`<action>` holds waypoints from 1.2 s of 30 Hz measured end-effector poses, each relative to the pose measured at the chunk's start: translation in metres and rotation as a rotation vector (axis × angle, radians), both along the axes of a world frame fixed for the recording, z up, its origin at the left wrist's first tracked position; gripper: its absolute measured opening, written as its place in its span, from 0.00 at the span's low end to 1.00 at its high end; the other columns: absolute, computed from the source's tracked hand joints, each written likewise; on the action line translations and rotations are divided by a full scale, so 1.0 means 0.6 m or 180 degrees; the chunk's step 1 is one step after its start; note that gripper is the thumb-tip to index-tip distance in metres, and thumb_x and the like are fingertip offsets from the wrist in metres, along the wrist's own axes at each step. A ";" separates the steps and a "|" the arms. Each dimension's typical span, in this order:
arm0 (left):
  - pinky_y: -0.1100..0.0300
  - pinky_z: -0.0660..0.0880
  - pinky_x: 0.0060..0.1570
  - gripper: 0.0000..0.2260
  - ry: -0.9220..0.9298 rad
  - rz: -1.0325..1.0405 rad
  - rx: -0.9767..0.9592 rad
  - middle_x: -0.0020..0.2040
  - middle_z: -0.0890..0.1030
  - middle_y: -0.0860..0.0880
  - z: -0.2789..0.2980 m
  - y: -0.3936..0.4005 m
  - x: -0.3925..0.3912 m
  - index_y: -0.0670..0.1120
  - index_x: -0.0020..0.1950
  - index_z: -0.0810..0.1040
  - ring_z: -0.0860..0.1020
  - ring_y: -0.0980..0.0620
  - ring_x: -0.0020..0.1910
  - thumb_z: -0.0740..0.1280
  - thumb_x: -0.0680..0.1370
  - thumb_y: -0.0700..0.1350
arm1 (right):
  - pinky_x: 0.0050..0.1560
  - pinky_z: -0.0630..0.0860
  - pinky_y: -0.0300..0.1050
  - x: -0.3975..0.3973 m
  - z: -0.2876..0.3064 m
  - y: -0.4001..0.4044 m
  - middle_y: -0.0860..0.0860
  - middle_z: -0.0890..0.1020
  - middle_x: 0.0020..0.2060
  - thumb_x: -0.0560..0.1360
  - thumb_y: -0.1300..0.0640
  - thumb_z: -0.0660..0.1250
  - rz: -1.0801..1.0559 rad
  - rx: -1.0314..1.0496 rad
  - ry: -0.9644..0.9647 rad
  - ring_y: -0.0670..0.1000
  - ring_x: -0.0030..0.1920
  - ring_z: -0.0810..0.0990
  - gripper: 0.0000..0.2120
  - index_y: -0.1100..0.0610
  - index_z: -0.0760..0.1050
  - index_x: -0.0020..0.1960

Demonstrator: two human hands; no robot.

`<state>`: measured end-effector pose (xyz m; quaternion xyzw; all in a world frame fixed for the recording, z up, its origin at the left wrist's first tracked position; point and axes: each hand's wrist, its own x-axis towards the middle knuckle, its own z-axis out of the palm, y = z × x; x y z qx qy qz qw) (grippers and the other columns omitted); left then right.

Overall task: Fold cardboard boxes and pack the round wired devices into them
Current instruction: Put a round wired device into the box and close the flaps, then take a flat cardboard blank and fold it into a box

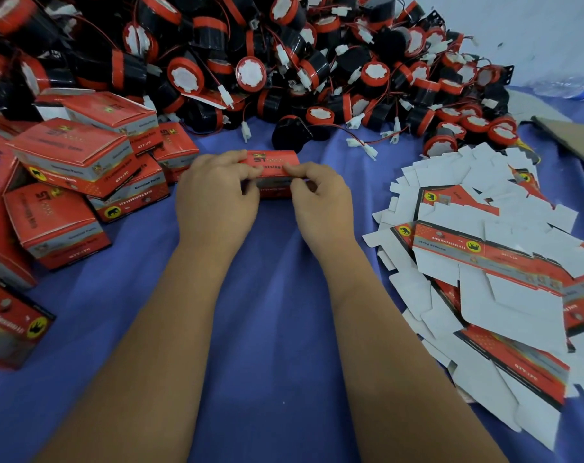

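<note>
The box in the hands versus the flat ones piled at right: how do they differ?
The box in the hands is folded up into a three-dimensional shape; the flat blanks lie unfolded.
The box shows only its red printed outside; many blanks lie with their white inner side up.
Left hand and right hand both grip the box; the blanks lie loose on the blue cloth, untouched.
Both carry the same red print.

A red box lay on its side on the blue cloth, pinched at its near edge by the left hand and the right hand. Behind it rose a heap of round black-and-red devices with red wires and white plugs. Folded boxes were piled at left; flat blanks lay spread at right.
</note>
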<state>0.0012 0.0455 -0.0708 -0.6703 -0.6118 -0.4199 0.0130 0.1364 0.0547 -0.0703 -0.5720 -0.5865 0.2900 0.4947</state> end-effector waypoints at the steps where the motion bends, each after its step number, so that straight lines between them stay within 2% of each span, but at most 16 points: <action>1: 0.51 0.72 0.60 0.12 0.0011 0.0064 0.0012 0.63 0.82 0.46 0.001 0.000 -0.002 0.44 0.58 0.84 0.77 0.42 0.60 0.69 0.76 0.37 | 0.54 0.75 0.43 -0.001 0.000 -0.001 0.48 0.79 0.53 0.77 0.63 0.61 0.0006 0.0028 -0.0064 0.46 0.50 0.77 0.14 0.54 0.81 0.58; 4: 0.58 0.70 0.62 0.15 -0.0464 0.0231 -0.0100 0.63 0.81 0.47 -0.001 -0.003 -0.010 0.44 0.63 0.82 0.78 0.46 0.63 0.69 0.77 0.38 | 0.51 0.74 0.42 -0.003 -0.003 0.000 0.48 0.77 0.52 0.77 0.63 0.61 0.0049 0.0130 -0.0200 0.46 0.49 0.76 0.15 0.54 0.80 0.60; 6: 0.56 0.73 0.61 0.16 -0.0567 0.0254 -0.0273 0.64 0.81 0.48 -0.004 -0.006 -0.012 0.46 0.66 0.80 0.78 0.47 0.63 0.68 0.78 0.37 | 0.46 0.72 0.42 -0.002 -0.005 0.003 0.48 0.77 0.52 0.77 0.63 0.60 0.0066 0.0098 -0.0158 0.47 0.45 0.75 0.16 0.54 0.79 0.61; 10: 0.49 0.73 0.63 0.19 -0.0328 0.0185 -0.0427 0.67 0.78 0.49 -0.003 -0.008 -0.012 0.46 0.68 0.78 0.76 0.46 0.66 0.63 0.79 0.34 | 0.43 0.69 0.43 0.001 -0.008 0.005 0.50 0.78 0.48 0.76 0.62 0.59 0.0221 -0.0109 -0.0120 0.46 0.39 0.71 0.18 0.50 0.76 0.63; 13: 0.47 0.68 0.67 0.16 -0.0016 0.0229 0.0039 0.66 0.79 0.46 0.010 -0.012 0.000 0.42 0.65 0.80 0.75 0.43 0.65 0.63 0.78 0.37 | 0.41 0.69 0.42 -0.003 -0.003 0.000 0.47 0.78 0.44 0.75 0.64 0.59 0.0259 0.0010 -0.0482 0.46 0.39 0.75 0.19 0.50 0.75 0.63; 16: 0.55 0.66 0.69 0.17 -0.0335 -0.0581 0.0452 0.65 0.78 0.47 0.024 -0.025 0.025 0.43 0.66 0.77 0.73 0.48 0.65 0.62 0.78 0.42 | 0.46 0.74 0.49 -0.019 0.003 -0.010 0.49 0.83 0.46 0.76 0.61 0.61 0.0687 0.0237 -0.1266 0.54 0.49 0.80 0.14 0.51 0.78 0.57; 18: 0.59 0.68 0.68 0.19 -0.0813 -0.1276 0.0123 0.64 0.77 0.52 0.023 -0.033 0.041 0.46 0.70 0.74 0.74 0.56 0.65 0.60 0.79 0.45 | 0.48 0.75 0.54 -0.032 0.001 -0.020 0.53 0.83 0.48 0.78 0.59 0.61 0.1164 0.0275 -0.1815 0.57 0.49 0.80 0.10 0.56 0.78 0.55; 20: 0.61 0.70 0.66 0.19 -0.1199 -0.1490 -0.0198 0.63 0.79 0.54 0.021 -0.034 0.050 0.49 0.70 0.73 0.74 0.62 0.64 0.59 0.79 0.47 | 0.50 0.77 0.58 -0.036 0.001 -0.025 0.56 0.83 0.47 0.79 0.61 0.60 0.1287 0.0212 -0.1768 0.58 0.49 0.80 0.09 0.61 0.78 0.54; 22: 0.67 0.70 0.62 0.17 -0.1783 -0.1594 -0.0405 0.64 0.78 0.55 0.018 -0.032 0.053 0.54 0.68 0.72 0.73 0.64 0.65 0.57 0.80 0.49 | 0.47 0.78 0.61 -0.031 0.009 -0.029 0.55 0.83 0.39 0.77 0.63 0.60 0.0872 0.0070 -0.0903 0.57 0.42 0.80 0.09 0.61 0.79 0.46; 24: 0.71 0.68 0.62 0.16 -0.2044 -0.1565 -0.0696 0.67 0.75 0.54 0.010 -0.024 0.053 0.54 0.70 0.70 0.72 0.63 0.67 0.57 0.83 0.49 | 0.62 0.70 0.61 -0.013 0.019 -0.024 0.49 0.84 0.40 0.74 0.63 0.61 -0.0228 0.0321 -0.0523 0.50 0.47 0.79 0.11 0.55 0.81 0.45; 25: 0.72 0.66 0.62 0.16 -0.1785 -0.1460 -0.0889 0.68 0.73 0.55 0.005 -0.021 0.053 0.53 0.71 0.70 0.70 0.62 0.68 0.58 0.83 0.48 | 0.70 0.59 0.61 0.001 0.024 -0.022 0.46 0.83 0.45 0.74 0.62 0.61 -0.0898 0.0421 -0.0700 0.47 0.55 0.76 0.12 0.51 0.82 0.47; 26: 0.70 0.65 0.63 0.17 -0.1337 -0.1308 -0.1073 0.68 0.72 0.55 -0.002 -0.018 0.052 0.51 0.72 0.70 0.69 0.61 0.69 0.61 0.83 0.46 | 0.72 0.47 0.60 0.017 0.026 -0.020 0.44 0.82 0.50 0.75 0.60 0.62 -0.1504 0.0491 -0.0879 0.46 0.63 0.72 0.11 0.49 0.81 0.48; 28: 0.69 0.61 0.63 0.17 -0.0598 -0.1028 -0.1189 0.69 0.72 0.52 -0.014 -0.013 0.053 0.47 0.70 0.74 0.69 0.56 0.69 0.64 0.81 0.43 | 0.70 0.40 0.61 0.049 0.031 -0.021 0.44 0.78 0.58 0.75 0.58 0.62 -0.2100 0.0503 -0.1145 0.46 0.73 0.62 0.09 0.49 0.80 0.48; 31: 0.67 0.60 0.59 0.15 -0.0734 -0.0632 -0.1214 0.72 0.71 0.50 -0.015 -0.005 0.047 0.47 0.68 0.76 0.68 0.53 0.72 0.64 0.81 0.43 | 0.69 0.42 0.71 0.080 0.032 -0.022 0.47 0.68 0.70 0.76 0.56 0.61 -0.2287 0.0190 -0.1498 0.51 0.78 0.50 0.09 0.47 0.78 0.52; 33: 0.67 0.59 0.60 0.18 -0.1168 -0.0404 -0.1298 0.78 0.64 0.52 -0.012 0.000 0.038 0.49 0.71 0.73 0.62 0.55 0.76 0.63 0.81 0.44 | 0.67 0.42 0.78 0.085 0.033 -0.019 0.52 0.60 0.75 0.76 0.54 0.61 -0.2142 -0.0262 -0.1682 0.56 0.78 0.44 0.12 0.47 0.75 0.58; 36: 0.66 0.60 0.61 0.23 -0.1579 -0.0248 -0.1280 0.80 0.58 0.52 -0.010 0.004 0.035 0.50 0.77 0.66 0.61 0.54 0.76 0.62 0.81 0.44 | 0.66 0.45 0.81 0.076 0.032 -0.014 0.55 0.57 0.76 0.77 0.53 0.59 -0.1626 -0.0834 -0.1931 0.58 0.77 0.47 0.16 0.51 0.72 0.65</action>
